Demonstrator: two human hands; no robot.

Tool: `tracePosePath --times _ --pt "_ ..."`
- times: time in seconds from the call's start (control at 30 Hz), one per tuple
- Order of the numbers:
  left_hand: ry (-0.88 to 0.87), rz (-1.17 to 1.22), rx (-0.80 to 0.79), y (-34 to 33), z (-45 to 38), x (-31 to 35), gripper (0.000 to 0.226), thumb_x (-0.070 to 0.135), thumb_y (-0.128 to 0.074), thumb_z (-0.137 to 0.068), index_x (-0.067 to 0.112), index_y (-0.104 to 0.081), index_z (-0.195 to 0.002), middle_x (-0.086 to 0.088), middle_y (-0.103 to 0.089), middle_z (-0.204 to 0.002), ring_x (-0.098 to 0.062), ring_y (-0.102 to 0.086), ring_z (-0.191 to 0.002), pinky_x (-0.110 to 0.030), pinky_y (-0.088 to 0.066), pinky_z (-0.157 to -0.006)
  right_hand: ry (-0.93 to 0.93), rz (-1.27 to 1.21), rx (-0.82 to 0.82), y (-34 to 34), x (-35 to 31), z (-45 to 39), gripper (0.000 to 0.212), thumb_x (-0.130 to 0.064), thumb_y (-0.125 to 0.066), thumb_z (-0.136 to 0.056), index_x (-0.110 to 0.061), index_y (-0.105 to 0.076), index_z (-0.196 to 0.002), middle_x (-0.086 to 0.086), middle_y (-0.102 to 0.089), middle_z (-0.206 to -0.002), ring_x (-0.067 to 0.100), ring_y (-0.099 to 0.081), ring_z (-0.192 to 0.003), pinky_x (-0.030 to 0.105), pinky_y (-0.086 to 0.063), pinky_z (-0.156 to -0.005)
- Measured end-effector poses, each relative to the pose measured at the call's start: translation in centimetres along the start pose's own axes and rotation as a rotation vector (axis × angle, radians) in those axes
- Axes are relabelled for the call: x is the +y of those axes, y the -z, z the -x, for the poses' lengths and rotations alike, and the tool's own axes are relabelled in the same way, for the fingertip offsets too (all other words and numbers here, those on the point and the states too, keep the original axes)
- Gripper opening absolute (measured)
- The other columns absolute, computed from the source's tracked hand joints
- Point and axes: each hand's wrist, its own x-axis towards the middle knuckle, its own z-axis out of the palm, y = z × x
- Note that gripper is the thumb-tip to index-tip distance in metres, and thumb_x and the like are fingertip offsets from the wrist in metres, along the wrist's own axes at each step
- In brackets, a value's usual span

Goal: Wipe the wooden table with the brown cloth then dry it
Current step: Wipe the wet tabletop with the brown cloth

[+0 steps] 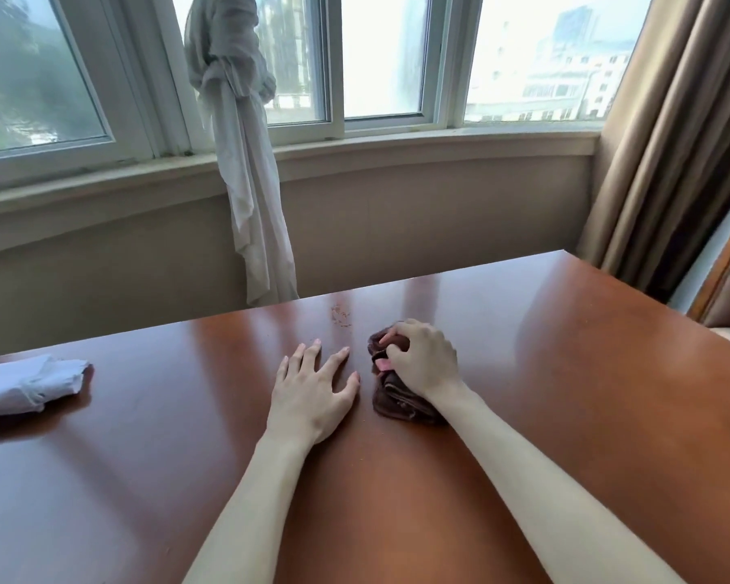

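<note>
Wiping looks about to begin: right hand (422, 364) grips the brown cloth (401, 400) mid-surface (565, 394), left hand (312, 389) spread flat beside it (crumbs (340, 316) lie just beyond, probably the next sweep).

We are looking at what seems to be a hotel room or a bedroom in an upper floor. A wide bay window (380, 61) is showing city buildings (565, 78) outside. A white sheer curtain (245, 162), tied in a knot, is hanging at the far side, and heavy brown drapes (671, 141) are hanging at the right. A polished wooden table (565, 373) is standing near them.
</note>
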Motion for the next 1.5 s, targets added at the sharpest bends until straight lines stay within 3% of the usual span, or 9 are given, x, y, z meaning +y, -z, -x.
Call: tracePosePath --times 0.17,0.37,0.53,0.67,0.83,0.97,1.1,1.27,1.5 --pt "-0.006 -0.008 -0.021 0.2 0.2 -0.2 0.06 0.066 -0.03 -0.097 0.046 -0.031 -0.153 -0.002 -0.018 -0.167 -0.022 -0.009 -0.154 -0.042 -0.004 -0.126 0.198 -0.254 -0.283 5.4 2.2 8.0 0.028 -0.015 -0.057 -0.074 -0.032 -0.078 -0.083 -0.023 -0.073 -0.104 -0.002 -0.062 -0.115 0.03 -0.047 -0.105" --pt "-0.016 -0.05 -0.024 0.4 0.2 0.4 0.058 0.062 -0.031 -0.098 0.043 -0.033 -0.153 -0.006 -0.023 -0.165 -0.026 -0.016 -0.152 -0.045 -0.01 -0.124 -0.135 0.114 0.084 6.5 4.4 6.1 0.021 -0.026 -0.059 -0.084 -0.037 -0.073 -0.095 -0.017 -0.07 -0.11 0.017 -0.06 -0.109 0.034 -0.049 -0.088" --pt "-0.024 -0.175 -0.165 2.2 -0.8 1.3 0.056 0.056 -0.029 -0.101 0.035 -0.034 -0.153 -0.013 -0.032 -0.159 -0.033 -0.028 -0.146 -0.048 -0.024 -0.118 0.182 -0.074 -0.28 9.1 6.5 8.3 0.028 -0.013 -0.058 -0.08 -0.032 -0.075 -0.091 -0.024 -0.068 -0.109 0.0 -0.058 -0.113 0.029 -0.044 -0.104" --pt "-0.121 -0.177 -0.204 3.0 -0.4 3.6 0.058 0.054 -0.024 -0.104 0.03 -0.027 -0.156 -0.018 -0.03 -0.157 -0.037 -0.029 -0.145 -0.05 -0.026 -0.118 -0.151 0.2 0.069 9.3 7.5 6.8 0.023 -0.022 -0.056 -0.088 -0.032 -0.072 -0.101 -0.011 -0.066 -0.112 0.022 -0.056 -0.114 0.038 -0.048 -0.092" --pt "-0.279 -0.106 -0.14 1.1 0.7 8.4 0.062 0.064 -0.025 -0.1 0.039 -0.025 -0.157 -0.01 -0.023 -0.164 -0.03 -0.014 -0.153 -0.049 -0.014 -0.123 0.08 -0.102 -0.149 10.0 7.9 9.4 0.032 -0.016 -0.058 -0.078 -0.034 -0.077 -0.096 -0.022 -0.069 -0.116 0.001 -0.058 -0.117 0.028 -0.044 -0.104" --pt "-0.315 -0.041 -0.099 -0.5 0.3 10.5 0.064 0.067 -0.027 -0.098 0.041 -0.024 -0.157 -0.007 -0.022 -0.164 -0.03 -0.011 -0.153 -0.049 -0.01 -0.124 -0.169 0.104 0.141 10.3 9.2 7.4 0.028 -0.026 -0.06 -0.083 -0.034 -0.074 -0.106 -0.013 -0.069 -0.118 0.019 -0.056 -0.117 0.036 -0.047 -0.097" --pt "-0.31 0.001 -0.086 -2.8 0.5 10.4 0.067 0.07 -0.021 -0.094 0.044 -0.026 -0.155 -0.003 -0.02 -0.165 -0.026 -0.008 -0.154 -0.047 -0.004 -0.125 -0.074 0.09 0.02 10.8 10.8 7.4 0.032 -0.033 -0.053 -0.08 -0.041 -0.073 -0.103 -0.021 -0.068 -0.117 0.009 -0.057 -0.116 0.036 -0.048 -0.098" --pt "-0.302 0.029 -0.053 -3.4 0.3 10.5 0.067 0.07 -0.021 -0.092 0.045 -0.03 -0.153 0.0 -0.021 -0.165 -0.024 -0.008 -0.154 -0.044 -0.002 -0.125 -0.378 0.354 0.313 11.0 12.0 3.3 0.025 -0.019 -0.051 -0.091 -0.019 -0.07 -0.106 0.006 -0.068 -0.113 0.034 -0.055 -0.11 0.042 -0.051 -0.086" --pt "-0.306 0.022 -0.06 -3.2 0.4 10.3 0.065 0.068 -0.02 -0.095 0.046 -0.026 -0.155 0.0 -0.017 -0.166 -0.023 -0.005 -0.154 -0.043 0.0 -0.126 -0.115 0.05 0.042 11.6 10.8 7.8 0.034 -0.036 -0.056 -0.075 -0.043 -0.074 -0.102 -0.025 -0.069 -0.118 0.004 -0.06 -0.116 0.035 -0.05 -0.101"
